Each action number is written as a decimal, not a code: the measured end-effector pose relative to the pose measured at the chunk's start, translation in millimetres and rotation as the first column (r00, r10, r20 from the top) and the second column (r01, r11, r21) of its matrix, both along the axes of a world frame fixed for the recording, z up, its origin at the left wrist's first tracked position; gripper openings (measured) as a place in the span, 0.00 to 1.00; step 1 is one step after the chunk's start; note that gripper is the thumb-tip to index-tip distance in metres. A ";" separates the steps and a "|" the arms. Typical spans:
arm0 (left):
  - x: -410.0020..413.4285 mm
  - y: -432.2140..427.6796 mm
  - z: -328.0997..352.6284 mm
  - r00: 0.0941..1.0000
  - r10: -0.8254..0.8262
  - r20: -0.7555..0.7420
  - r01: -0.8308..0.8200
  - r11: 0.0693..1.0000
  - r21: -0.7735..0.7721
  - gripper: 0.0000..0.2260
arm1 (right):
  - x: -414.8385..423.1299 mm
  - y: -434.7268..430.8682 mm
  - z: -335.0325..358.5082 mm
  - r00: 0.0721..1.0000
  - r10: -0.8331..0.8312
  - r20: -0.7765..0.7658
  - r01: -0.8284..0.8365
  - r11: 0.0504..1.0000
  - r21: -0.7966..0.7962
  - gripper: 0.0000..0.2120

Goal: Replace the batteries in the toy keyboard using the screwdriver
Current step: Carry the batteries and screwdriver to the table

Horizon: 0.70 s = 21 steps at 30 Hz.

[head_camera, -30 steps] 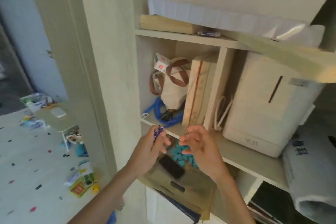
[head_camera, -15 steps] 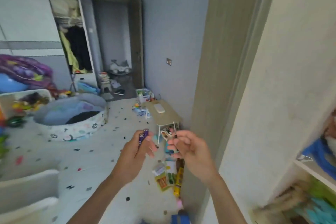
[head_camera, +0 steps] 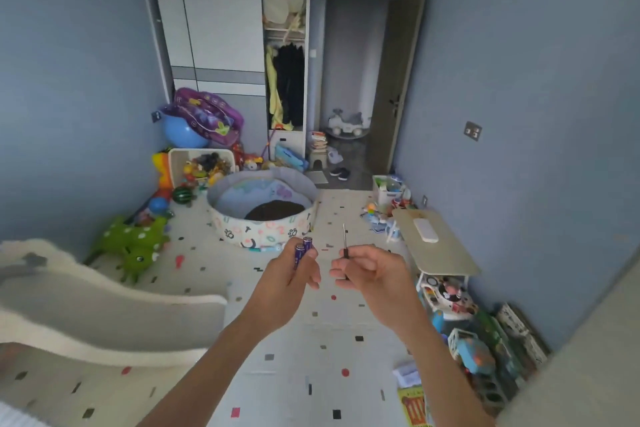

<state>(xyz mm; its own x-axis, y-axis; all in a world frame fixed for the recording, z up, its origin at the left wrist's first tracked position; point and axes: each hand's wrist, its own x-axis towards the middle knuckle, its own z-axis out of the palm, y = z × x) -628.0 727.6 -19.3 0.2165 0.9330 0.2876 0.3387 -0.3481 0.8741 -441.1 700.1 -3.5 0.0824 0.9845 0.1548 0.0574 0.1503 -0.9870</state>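
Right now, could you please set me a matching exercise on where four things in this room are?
Things: 1 batteries; 2 screwdriver; 3 white flat object; 4 green toy.
Places: A on the small table; B in the right hand; C on the floor mat; D in the left hand.
Pairs: 1-D; 2-B; 3-A; 4-C.
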 end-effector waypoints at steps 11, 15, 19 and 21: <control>-41.0 285.7 5.4 0.989 0.149 -0.022 -0.147 0.988 0.047 0.08 | -27.7 305.1 7.4 0.991 0.122 0.061 -0.123 0.992 0.006 0.06; -48.9 390.3 4.5 0.980 0.193 -0.042 -0.190 0.980 0.053 0.08 | -26.0 414.3 5.8 0.982 0.095 0.164 -0.097 0.995 0.006 0.06; -48.8 498.3 0.3 0.979 0.192 -0.069 -0.187 0.980 0.063 0.11 | -21.9 521.6 0.9 0.974 0.056 0.221 -0.064 0.998 0.028 0.08; -46.1 556.7 -5.0 0.980 0.188 -0.061 -0.184 0.981 0.059 0.13 | -18.6 578.1 -1.5 0.975 0.045 0.217 -0.053 0.998 0.029 0.07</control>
<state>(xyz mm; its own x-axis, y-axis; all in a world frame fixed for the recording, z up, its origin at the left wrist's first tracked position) -674.1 1284.3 -24.3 0.0606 0.9427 0.3280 0.4584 -0.3182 0.8298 -459.6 1278.3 -4.9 -0.0051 0.9803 0.1973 0.2609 0.1918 -0.9461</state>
